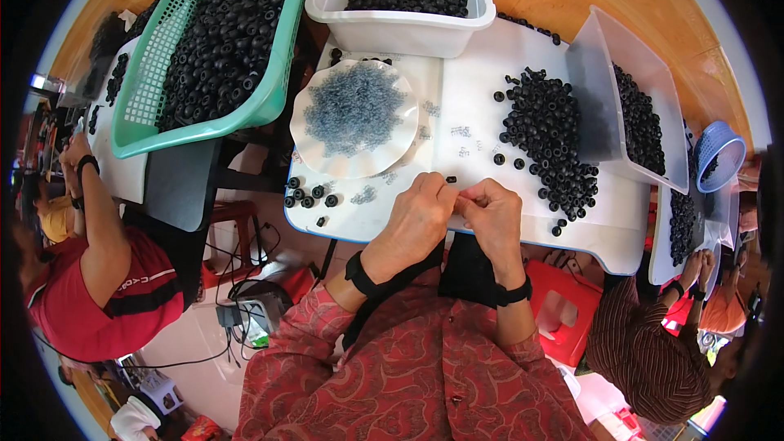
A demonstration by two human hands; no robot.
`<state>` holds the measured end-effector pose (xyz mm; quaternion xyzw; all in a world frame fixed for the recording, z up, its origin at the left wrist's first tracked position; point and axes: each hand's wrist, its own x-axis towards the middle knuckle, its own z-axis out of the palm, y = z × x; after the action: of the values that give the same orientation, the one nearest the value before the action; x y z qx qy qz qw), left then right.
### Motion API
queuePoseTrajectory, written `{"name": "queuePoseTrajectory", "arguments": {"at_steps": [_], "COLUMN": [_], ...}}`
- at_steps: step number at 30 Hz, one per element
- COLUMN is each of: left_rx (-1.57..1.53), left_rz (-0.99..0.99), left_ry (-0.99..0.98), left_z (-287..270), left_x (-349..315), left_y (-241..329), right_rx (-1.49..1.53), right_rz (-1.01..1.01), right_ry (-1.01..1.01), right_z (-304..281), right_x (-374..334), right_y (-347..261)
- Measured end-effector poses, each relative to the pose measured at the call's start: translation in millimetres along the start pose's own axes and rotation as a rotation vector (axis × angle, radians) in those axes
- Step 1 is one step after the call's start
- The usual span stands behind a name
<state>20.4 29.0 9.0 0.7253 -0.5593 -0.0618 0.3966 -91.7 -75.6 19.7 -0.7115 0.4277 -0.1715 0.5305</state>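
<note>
My left hand (419,211) is closed, with a small black part (451,180) showing at its fingertips. Thumb and fingers pinched together, my right hand (495,216) meets the left above the table's near edge; what it pinches is too small to make out. Just beyond my left hand sits a white scalloped plate (359,168) heaped with small clear bluish pieces (355,106), their exact kind unclear. Several black round parts (307,194) lie in front of the plate. To the right of my hands spreads a pile of black ring-like parts (543,126).
A white tub (396,28) of black parts stands at the back of the white table (482,57). On the right a translucent bin (594,98) leans over, spilling parts. A green basket (282,94) is at left. Co-workers (114,294) sit on both sides.
</note>
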Motion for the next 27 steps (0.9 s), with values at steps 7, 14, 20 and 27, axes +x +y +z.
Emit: {"name": "queuePoseTrajectory", "arguments": {"at_steps": [7,14,20,27], "left_rx": [-0.042,-0.070,-0.149,-0.234], "left_rz": [-0.037,-0.042,-0.009,0.012], "left_ry": [-0.075,-0.058,0.084,0.138], "left_z": [-1,0,4,4], "left_x": [6,7,1,-6], "left_y": [-1,-4,-5,-8], "right_rx": [-0.071,-0.085,-0.019,0.081], "right_rz": [0.034,-0.067,-0.051,0.033], "right_ry": [-0.005,0.008,0.004,-0.037], "right_z": [-1,4,1,-2], "right_x": [0,4,5,1], "right_y": [-2,11,7,1]}}
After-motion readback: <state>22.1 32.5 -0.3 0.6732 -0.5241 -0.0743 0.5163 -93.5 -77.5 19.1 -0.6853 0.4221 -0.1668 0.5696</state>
